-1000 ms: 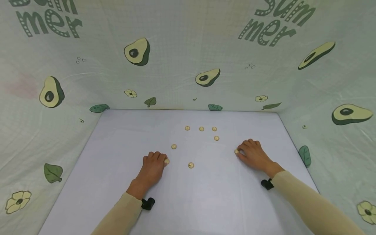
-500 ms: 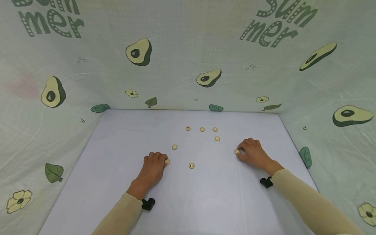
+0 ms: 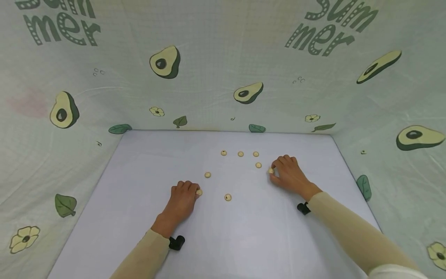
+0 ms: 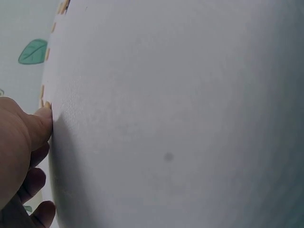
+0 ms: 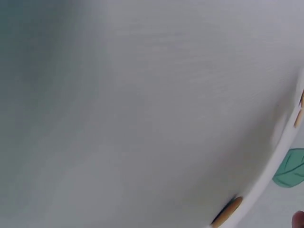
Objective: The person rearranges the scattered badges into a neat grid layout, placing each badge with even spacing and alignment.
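Observation:
My left hand (image 3: 179,201) rests on the white table and pinches a small round wooden disc (image 3: 199,192), rather like a button, between thumb and fingers. In the left wrist view the left hand (image 4: 19,137) shows at the left edge, with its thumb tip against the disc. Further right, my right hand (image 3: 289,176) pinches another wooden disc (image 3: 271,171) between thumb and index finger, close to a loose disc (image 3: 258,165). Only a fingertip (image 5: 298,219) of that hand enters the right wrist view, so its hold is hidden there.
Three discs form a row at the back, the middle disc (image 3: 241,154) among them. One disc (image 3: 207,174) lies beyond the left hand, and a disc with a dark mark (image 3: 228,197) lies nearer. A printed cloth (image 3: 205,77) hangs behind the table (image 3: 237,240) and along both sides.
My right hand has moved left and toward the back with its disc, closer to the loose discs. The left hand stays in place, still pinching its disc.

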Demonstrator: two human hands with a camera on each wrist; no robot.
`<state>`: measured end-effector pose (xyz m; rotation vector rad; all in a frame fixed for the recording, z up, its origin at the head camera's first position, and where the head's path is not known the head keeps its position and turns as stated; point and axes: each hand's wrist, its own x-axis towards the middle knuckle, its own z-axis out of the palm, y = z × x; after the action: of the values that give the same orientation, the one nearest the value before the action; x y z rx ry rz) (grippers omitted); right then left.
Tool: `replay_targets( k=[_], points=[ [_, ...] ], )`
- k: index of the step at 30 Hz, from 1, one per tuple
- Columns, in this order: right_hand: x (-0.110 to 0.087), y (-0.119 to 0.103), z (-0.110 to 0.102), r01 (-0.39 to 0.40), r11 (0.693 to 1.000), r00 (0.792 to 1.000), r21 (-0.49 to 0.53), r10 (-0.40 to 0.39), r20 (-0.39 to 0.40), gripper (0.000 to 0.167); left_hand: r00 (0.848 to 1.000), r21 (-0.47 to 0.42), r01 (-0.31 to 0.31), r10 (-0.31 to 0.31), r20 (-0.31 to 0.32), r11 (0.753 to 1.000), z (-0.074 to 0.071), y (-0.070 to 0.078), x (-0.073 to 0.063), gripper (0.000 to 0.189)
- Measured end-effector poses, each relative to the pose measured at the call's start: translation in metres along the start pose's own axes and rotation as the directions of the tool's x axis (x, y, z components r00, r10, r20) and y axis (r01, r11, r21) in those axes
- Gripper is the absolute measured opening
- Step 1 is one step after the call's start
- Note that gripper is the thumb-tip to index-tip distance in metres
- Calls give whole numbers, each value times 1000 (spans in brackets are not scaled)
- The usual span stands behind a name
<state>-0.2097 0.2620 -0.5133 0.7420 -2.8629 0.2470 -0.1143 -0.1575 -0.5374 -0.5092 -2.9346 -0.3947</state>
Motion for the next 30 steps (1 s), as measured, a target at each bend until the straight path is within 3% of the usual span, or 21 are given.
replay_targets(
  k=[8, 30],
  points=[
    [27, -9, 6, 12, 1000, 999, -10, -12, 40, 27, 999, -12, 18, -17, 39, 1000, 0, -1, 0, 17],
    [72, -48, 23, 84, 996, 995, 31, -85, 45, 19, 1000, -5, -2, 2, 0, 1000, -3, -2, -1, 18]
  ],
)
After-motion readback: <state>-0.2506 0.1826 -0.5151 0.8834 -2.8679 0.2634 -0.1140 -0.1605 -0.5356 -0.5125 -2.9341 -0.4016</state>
